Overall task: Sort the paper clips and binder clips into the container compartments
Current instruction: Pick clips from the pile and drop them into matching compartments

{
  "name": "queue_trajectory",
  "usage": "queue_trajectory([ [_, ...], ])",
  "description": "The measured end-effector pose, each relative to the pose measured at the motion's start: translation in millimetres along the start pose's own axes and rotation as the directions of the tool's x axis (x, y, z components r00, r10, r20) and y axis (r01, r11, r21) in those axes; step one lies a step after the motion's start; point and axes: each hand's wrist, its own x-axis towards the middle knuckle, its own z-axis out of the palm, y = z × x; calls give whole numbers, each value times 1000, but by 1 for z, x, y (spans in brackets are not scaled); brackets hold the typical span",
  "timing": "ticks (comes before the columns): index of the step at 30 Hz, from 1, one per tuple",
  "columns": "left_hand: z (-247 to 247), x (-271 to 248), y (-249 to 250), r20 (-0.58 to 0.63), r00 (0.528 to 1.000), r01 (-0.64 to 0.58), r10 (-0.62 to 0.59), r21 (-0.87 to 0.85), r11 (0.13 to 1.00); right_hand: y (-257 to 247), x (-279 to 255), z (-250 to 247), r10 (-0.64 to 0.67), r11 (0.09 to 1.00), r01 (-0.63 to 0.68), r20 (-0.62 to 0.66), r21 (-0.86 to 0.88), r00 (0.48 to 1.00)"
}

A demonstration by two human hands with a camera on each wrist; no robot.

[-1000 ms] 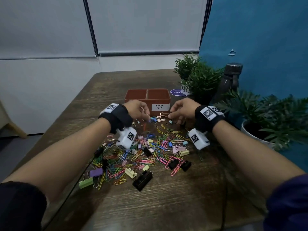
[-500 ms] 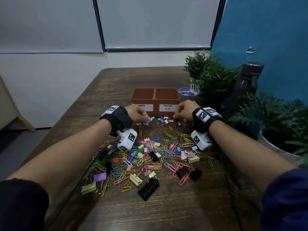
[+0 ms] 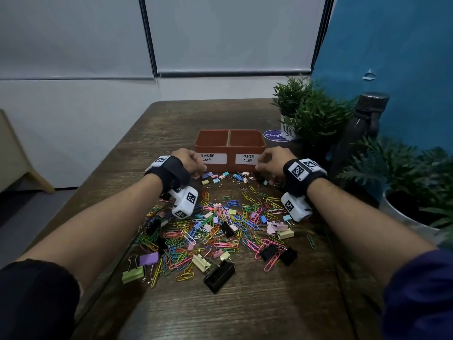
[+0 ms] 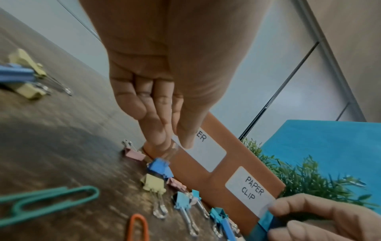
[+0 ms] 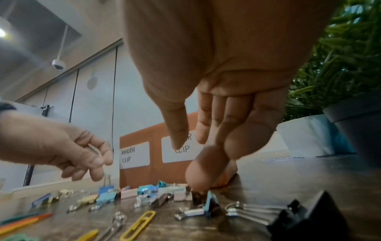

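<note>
Right hand (image 5: pixel 208 163) fingertips hide the small clip (image 5: pixel 199 198) beneath

We are reaching both bare forearms out side by side toward the far edge of the table, each wrist wearing a black band. Our left hand (image 3: pixel 190 160) is pinching its fingers (image 4: pixel 156 130) together, pointing downward. Our right hand (image 3: pixel 272 161) is angling its curled fingers (image 5: pixel 206 172) down, fingertips touching the table.
</note>
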Motion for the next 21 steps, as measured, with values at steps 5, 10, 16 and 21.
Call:
queue_trajectory([
  [5, -1, -8, -2, -15, 997, -59, 73, 445, 894, 5, -16, -8, -57, 997, 65, 136, -53, 989],
  [10, 18, -34, 17, 160, 959, -283, 234, 481, 830, -6, -42, 1, -122, 898, 246, 330, -365, 936],
  [16, 55, -67, 41, 445, 851, -499, 279, 518, 694, -12, -63, 8, -141, 800, 340, 397, -494, 907],
  [21, 72, -78, 49, 523, 817, -508, 243, 456, 730, 5, -68, -15, -112, 851, 280, 368, -444, 923],
])
